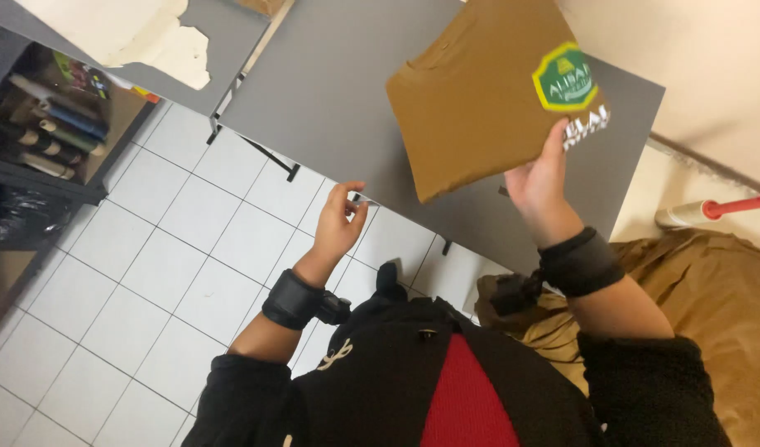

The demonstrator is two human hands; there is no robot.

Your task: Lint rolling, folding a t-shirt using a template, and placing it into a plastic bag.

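- Folded brown garment (479,99) held up by right hand (539,178), lifted clear above grey table (330,91), flat face turned toward the camera.
- Right grip: pressed onto the garment's lower right corner, thumb in front, remaining fingers hidden behind the cloth.
- Left hand (340,222): free, level with the table's near edge, well apart from the garment; grip loosely curled, thumb and forefinger close together around something small, too small to tell what.
- Progress, judged from the frame: folding looks finished, since the garment shows as a neat flat rectangle with square edges; not yet set down on any surface, so placing appears left to do.
- Orientation: long axis tilted, running from the lower corner near the table's front edge up toward the table's far side; green and yellow printed badge (564,77) sits at the garment's right end, just above the gripping hand.
- Black wrist bands (580,263) on both forearms.
- Right of the table: heap of more brown cloth (711,290) and a red-and-white tube (711,209).
- Left of the table: white tiled floor (148,273), and further left a dark shelf with rolls (53,124).
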